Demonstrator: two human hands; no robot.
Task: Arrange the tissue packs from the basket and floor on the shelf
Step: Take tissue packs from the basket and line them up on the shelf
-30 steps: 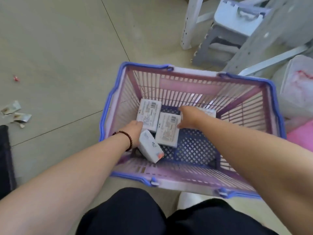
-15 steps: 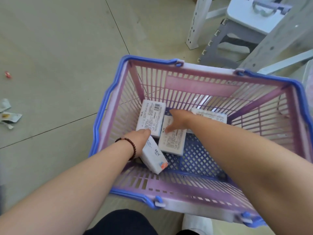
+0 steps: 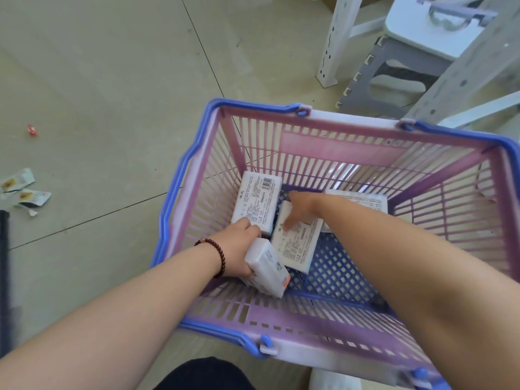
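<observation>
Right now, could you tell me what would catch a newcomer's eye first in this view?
The pink basket with blue rim fills the middle of the view, standing on the floor with four white tissue packs in its bottom. The left hand grips the nearest tissue pack, while the right hand reaches with straight fingers onto the middle tissue pack. A grey folding stool stands beyond, at the upper right.
</observation>
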